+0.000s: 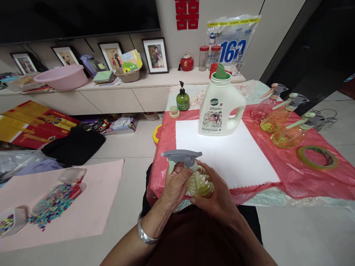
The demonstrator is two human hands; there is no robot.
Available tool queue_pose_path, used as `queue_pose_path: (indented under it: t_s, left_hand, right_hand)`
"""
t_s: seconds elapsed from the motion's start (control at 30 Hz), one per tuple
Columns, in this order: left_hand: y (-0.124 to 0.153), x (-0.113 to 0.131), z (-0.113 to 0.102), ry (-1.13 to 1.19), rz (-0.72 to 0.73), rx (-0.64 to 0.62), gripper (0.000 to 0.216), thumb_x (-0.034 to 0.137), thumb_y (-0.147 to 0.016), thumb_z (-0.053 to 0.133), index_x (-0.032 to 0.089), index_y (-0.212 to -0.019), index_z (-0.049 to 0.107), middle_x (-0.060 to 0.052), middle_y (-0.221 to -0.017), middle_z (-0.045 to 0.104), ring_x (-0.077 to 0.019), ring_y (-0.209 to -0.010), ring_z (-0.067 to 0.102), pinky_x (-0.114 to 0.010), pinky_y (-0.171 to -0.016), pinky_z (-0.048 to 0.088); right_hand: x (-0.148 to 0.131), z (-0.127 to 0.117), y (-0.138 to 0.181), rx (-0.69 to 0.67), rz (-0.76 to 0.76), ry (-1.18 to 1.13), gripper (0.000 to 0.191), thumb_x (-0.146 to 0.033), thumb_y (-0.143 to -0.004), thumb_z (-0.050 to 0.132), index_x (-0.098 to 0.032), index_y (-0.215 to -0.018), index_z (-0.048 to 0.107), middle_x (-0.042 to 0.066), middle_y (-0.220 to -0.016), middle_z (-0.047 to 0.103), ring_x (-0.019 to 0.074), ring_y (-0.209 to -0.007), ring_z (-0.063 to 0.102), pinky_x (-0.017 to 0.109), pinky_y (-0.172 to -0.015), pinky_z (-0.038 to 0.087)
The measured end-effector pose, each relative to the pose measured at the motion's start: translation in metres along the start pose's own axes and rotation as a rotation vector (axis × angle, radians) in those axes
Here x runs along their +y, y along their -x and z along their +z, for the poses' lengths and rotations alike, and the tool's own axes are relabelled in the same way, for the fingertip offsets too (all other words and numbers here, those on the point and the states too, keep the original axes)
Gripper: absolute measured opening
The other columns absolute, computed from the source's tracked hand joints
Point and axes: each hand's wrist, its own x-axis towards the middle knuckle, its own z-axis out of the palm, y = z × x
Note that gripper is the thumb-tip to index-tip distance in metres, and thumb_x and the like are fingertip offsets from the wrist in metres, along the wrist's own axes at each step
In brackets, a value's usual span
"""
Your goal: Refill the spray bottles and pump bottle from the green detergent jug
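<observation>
A clear spray bottle (pixel 200 181) with a grey trigger head and pale green trigger is held close to my body, above the table's near edge. My left hand (pixel 175 184) wraps round its neck, just under the head. Round the lower body of the bottle, from the right side, my right hand (pixel 219 192) is closed. Some yellowish liquid shows in the bottle. Beyond it, a large white detergent jug (pixel 222 107) with a green spout stands upright on a white sheet (pixel 235 159). Its small cap (pixel 174 112) sits beside a green pump bottle (pixel 182 98).
Several more spray bottles (pixel 291 129) stand on the red plastic cover (pixel 310 177) at the right, near a roll of tape (pixel 317 157). Behind the table runs a low cabinet (pixel 111 99). Colourful small pieces (pixel 55 203) lie on a pink mat (pixel 97 207) at the left.
</observation>
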Motion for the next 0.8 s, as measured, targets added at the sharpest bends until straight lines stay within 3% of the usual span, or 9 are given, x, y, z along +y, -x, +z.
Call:
queue_pose_path:
  t_s: [0.23, 0.43, 0.57, 0.7, 0.8]
  left_hand:
    - [0.0, -0.005, -0.005, 0.01, -0.057, -0.042, 0.045, 0.049, -0.066, 0.088, 0.02, -0.096, 0.072, -0.007, -0.097, 0.077, -0.0288, -0.104, 0.071, -0.045, -0.097, 0.053]
    - [0.002, -0.009, 0.001, -0.054, -0.057, 0.035, 0.041, 0.049, -0.071, 0.084, 0.02, -0.098, 0.075, -0.007, -0.099, 0.078, -0.0264, -0.1, 0.072, -0.041, -0.093, 0.054]
    - [0.005, -0.01, 0.007, -0.078, 0.034, 0.103, 0.039, 0.04, -0.072, 0.086, 0.023, -0.104, 0.075, -0.004, -0.106, 0.078, -0.021, -0.1, 0.071, -0.036, -0.095, 0.052]
    - [0.01, -0.006, 0.011, -0.169, 0.135, 0.186, 0.031, 0.036, -0.072, 0.085, 0.024, -0.099, 0.076, -0.003, -0.101, 0.078, -0.0192, -0.097, 0.071, -0.034, -0.093, 0.052]
    - [0.013, -0.003, 0.014, -0.228, 0.164, 0.143, 0.034, 0.036, -0.072, 0.085, 0.023, -0.101, 0.074, -0.004, -0.102, 0.077, -0.0197, -0.095, 0.071, -0.033, -0.089, 0.054]
  right_hand:
    - [0.003, 0.002, -0.001, 0.057, 0.006, 0.025, 0.083, -0.023, -0.064, 0.075, -0.022, -0.142, 0.043, 0.011, -0.138, 0.058, 0.0278, -0.126, 0.056, 0.046, -0.106, 0.048]
    - [0.007, 0.005, -0.001, 0.15, -0.036, 0.114, 0.081, -0.02, -0.065, 0.075, -0.025, -0.14, 0.044, 0.008, -0.134, 0.06, 0.0264, -0.119, 0.06, 0.044, -0.101, 0.051]
    - [0.013, 0.006, 0.0, 0.233, -0.045, 0.189, 0.079, -0.023, -0.067, 0.074, -0.024, -0.14, 0.043, 0.009, -0.13, 0.06, 0.0265, -0.117, 0.059, 0.044, -0.099, 0.052]
    - [0.019, 0.007, -0.001, 0.281, -0.088, 0.288, 0.082, -0.022, -0.068, 0.073, -0.023, -0.143, 0.039, 0.011, -0.129, 0.059, 0.0275, -0.118, 0.057, 0.046, -0.098, 0.052]
    - [0.022, 0.009, -0.001, 0.304, -0.161, 0.353, 0.081, -0.023, -0.072, 0.071, -0.022, -0.145, 0.035, 0.012, -0.132, 0.056, 0.0279, -0.121, 0.055, 0.047, -0.1, 0.051]
